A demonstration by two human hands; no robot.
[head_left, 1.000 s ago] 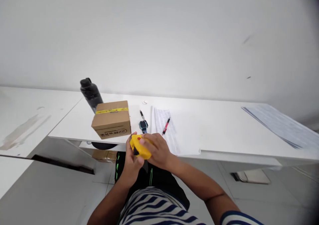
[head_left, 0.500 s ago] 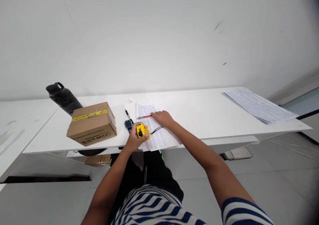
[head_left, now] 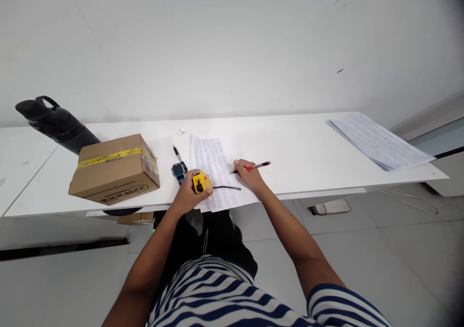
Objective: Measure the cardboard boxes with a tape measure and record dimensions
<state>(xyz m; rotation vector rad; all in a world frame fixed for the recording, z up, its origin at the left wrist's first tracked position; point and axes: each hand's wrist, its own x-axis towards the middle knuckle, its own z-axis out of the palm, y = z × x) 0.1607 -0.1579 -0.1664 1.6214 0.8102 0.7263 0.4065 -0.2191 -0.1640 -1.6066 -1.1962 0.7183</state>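
Note:
My left hand (head_left: pixel 187 194) is closed around a yellow tape measure (head_left: pixel 202 182) at the desk's front edge. A dark wrist strap (head_left: pixel 227 188) trails from it to the right across a written sheet of paper (head_left: pixel 213 160). My right hand (head_left: pixel 249 175) is closed on a red pen (head_left: pixel 258 165) in a writing grip, its tip pointing left at the sheet's right side. Whether the tip touches the paper I cannot tell. Just left of the sheet lie a smartwatch (head_left: pixel 178 170) and a black pen (head_left: pixel 176 152).
A taped cardboard box (head_left: pixel 108 175) stands on the left of the white desk (head_left: pixel 290 148), with a black bottle (head_left: pixel 60 126) behind it. Several printed sheets (head_left: pixel 380 143) lie at the right end. A small white item (head_left: pixel 181 131) sits near the wall.
The red pen has gone from lying leftward across the paper to a writing grip in my right hand, its red end now to the right. The view has shifted slightly.

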